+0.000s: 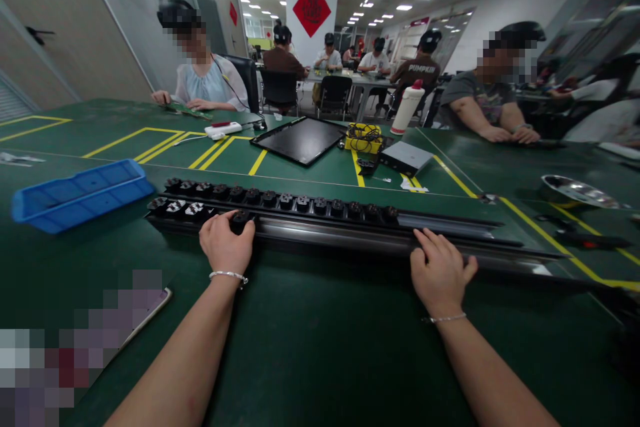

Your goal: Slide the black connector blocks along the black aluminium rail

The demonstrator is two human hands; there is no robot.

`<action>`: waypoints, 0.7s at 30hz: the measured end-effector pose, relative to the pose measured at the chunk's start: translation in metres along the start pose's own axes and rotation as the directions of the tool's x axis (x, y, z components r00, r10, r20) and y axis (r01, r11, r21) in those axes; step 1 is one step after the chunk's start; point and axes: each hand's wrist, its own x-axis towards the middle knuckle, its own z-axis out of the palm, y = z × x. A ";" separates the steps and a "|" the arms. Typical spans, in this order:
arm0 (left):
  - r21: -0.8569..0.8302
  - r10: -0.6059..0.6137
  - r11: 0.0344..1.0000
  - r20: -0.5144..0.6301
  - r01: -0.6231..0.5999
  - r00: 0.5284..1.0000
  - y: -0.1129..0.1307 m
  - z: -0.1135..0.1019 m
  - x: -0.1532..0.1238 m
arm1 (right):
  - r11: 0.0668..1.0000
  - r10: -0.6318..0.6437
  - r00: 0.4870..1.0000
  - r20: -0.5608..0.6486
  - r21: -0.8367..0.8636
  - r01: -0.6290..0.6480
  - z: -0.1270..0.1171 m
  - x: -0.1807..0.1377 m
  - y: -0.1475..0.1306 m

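Note:
A long black channel-shaped rail [340,239] lies across the green table in front of me. Several black outlet modules sit in its left end, a couple with pale faces. My left hand [226,247] is closed, thumb and fingers about a dark outlet module [241,218] at the end of that short row. Further right, my right hand [440,273] rests its fingers on the rail's near edge, thumb spread apart. Just behind runs a second black rail [450,223] carrying a longer row of outlet modules [303,203]; its right part shows bare channel.
At left are a blue plastic bin [85,193] and a blurred flat item [125,327]. Beyond the rails stand a black panel [305,140], a yellow box of cables [364,139], a grey box [407,157] and a white bottle [407,108]. A metal bowl [580,191] sits right. Co-workers sit opposite.

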 end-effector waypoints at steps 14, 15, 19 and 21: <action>-0.021 -0.021 1.000 -0.008 0.021 1.000 -0.002 0.001 0.001 | 1.000 0.012 1.000 -0.006 0.005 -0.012 0.000 0.000 -0.002; -0.025 -0.019 1.000 -0.013 0.018 1.000 -0.003 0.001 0.001 | 1.000 0.011 1.000 -0.009 0.004 -0.011 0.000 0.000 -0.002; -0.048 -0.037 0.998 -0.008 0.036 0.999 -0.002 0.001 0.001 | 1.000 0.010 1.000 -0.014 0.005 -0.010 -0.001 -0.001 -0.002; -0.057 -0.049 0.997 0.000 0.049 0.999 0.000 0.001 0.000 | 1.000 0.013 1.000 -0.010 0.006 -0.013 -0.001 -0.001 -0.002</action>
